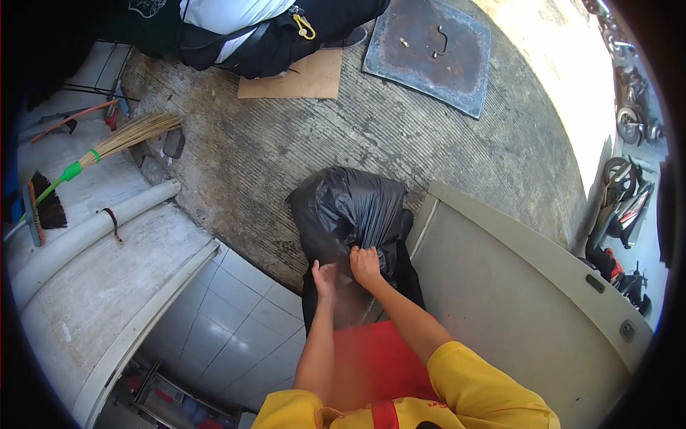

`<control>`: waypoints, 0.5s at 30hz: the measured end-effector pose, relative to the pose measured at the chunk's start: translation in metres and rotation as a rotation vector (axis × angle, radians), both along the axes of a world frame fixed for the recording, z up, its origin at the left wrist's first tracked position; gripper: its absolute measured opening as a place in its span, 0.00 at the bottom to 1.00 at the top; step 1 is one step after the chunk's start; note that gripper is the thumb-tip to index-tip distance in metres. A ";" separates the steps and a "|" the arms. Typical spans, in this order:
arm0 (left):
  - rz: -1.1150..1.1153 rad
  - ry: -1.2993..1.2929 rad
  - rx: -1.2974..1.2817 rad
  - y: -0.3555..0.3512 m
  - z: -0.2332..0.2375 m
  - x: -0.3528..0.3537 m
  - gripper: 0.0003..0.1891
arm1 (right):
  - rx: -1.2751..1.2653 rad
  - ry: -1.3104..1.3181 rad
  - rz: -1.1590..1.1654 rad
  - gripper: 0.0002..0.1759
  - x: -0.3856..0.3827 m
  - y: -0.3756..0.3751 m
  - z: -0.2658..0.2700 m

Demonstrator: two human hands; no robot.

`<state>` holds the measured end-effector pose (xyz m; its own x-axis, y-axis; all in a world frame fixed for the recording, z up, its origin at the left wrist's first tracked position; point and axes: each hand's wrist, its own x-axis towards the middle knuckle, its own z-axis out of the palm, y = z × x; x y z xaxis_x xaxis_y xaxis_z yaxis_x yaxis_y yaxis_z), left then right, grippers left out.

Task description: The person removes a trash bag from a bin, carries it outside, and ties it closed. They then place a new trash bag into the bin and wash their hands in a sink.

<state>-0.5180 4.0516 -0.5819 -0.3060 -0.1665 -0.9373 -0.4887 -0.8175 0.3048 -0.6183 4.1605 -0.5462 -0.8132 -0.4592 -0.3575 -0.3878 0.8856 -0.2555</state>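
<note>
A full black garbage bag stands on the rough concrete in front of my legs, its top creased and gathered toward me. My right hand is closed in a fist around bunched plastic at the bag's near side. Just to the left, my left hand has its thumb raised and its other fingers curled at the bag's near edge. A hazy blur covers the area beside those fingers, so the exact grip there is hard to see.
A grey metal door stands open at my right. To the left are a white pipe and a straw broom. Ahead, another person is by a cardboard sheet, near a metal plate. Motorcycles stand far right.
</note>
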 end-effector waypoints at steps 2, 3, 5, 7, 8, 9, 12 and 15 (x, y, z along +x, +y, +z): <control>-0.038 -0.211 -0.060 0.002 0.019 -0.048 0.43 | 0.005 -0.044 0.037 0.07 0.000 -0.001 0.008; -0.162 -0.172 0.158 0.005 0.031 -0.072 0.44 | -0.024 -0.058 0.039 0.08 0.002 0.001 0.009; -0.313 -0.090 0.380 0.011 0.024 -0.104 0.41 | -0.063 -0.083 0.059 0.09 0.008 0.005 0.007; -0.394 -0.198 0.454 0.019 0.023 -0.115 0.34 | -0.075 -0.131 0.073 0.08 0.009 0.016 0.006; -0.427 -0.206 0.487 0.024 0.024 -0.113 0.36 | -0.089 -0.162 0.068 0.07 0.008 0.020 0.008; -0.465 -0.215 0.516 0.026 0.025 -0.109 0.39 | -0.129 -0.187 0.061 0.06 0.005 0.024 0.017; -0.544 -0.288 0.683 0.029 0.013 -0.103 0.43 | -0.262 -0.177 -0.025 0.08 0.009 0.028 0.025; -0.562 -0.322 0.530 0.036 -0.019 -0.087 0.40 | -0.362 -0.208 -0.112 0.10 0.011 0.029 0.026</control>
